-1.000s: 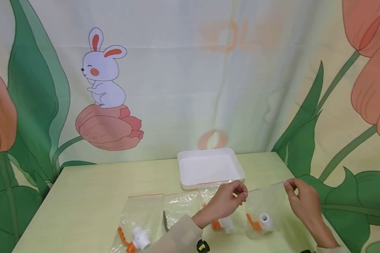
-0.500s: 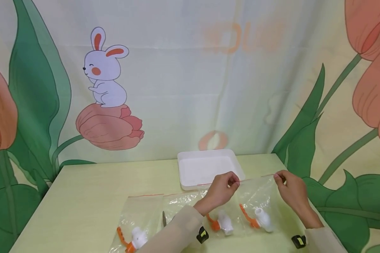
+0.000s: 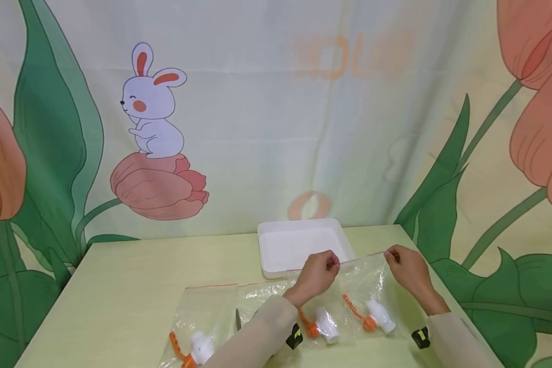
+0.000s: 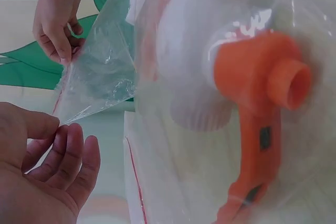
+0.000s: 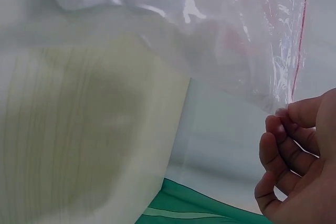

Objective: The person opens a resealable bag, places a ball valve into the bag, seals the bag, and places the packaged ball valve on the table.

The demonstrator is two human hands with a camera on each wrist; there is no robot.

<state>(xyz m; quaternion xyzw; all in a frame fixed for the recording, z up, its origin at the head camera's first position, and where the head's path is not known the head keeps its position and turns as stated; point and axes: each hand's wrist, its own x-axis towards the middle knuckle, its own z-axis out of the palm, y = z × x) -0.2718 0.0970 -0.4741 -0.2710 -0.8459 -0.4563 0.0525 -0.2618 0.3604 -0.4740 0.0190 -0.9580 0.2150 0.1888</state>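
Observation:
Between both hands a clear zip bag is stretched by its red-lined top edge. Inside it lies a white plastic valve with an orange handle. My left hand pinches the bag's left top corner between thumb and fingertip, as the left wrist view shows. At the other corner my right hand pinches the plastic, its remaining fingers bent in the right wrist view. Just left of this bag, a second bagged valve sits on the table, partly under the left arm; its orange handle looms large in the left wrist view.
A white tray stands at the table's back, behind the left hand. Further left lie another bagged valve and a bag with a dark flat item, mostly covered by the sleeve. A printed curtain hangs behind.
Both hands have moved left with the held bag, bringing it beside the neighbouring bag. The valve inside has turned from end-on to lying sideways.

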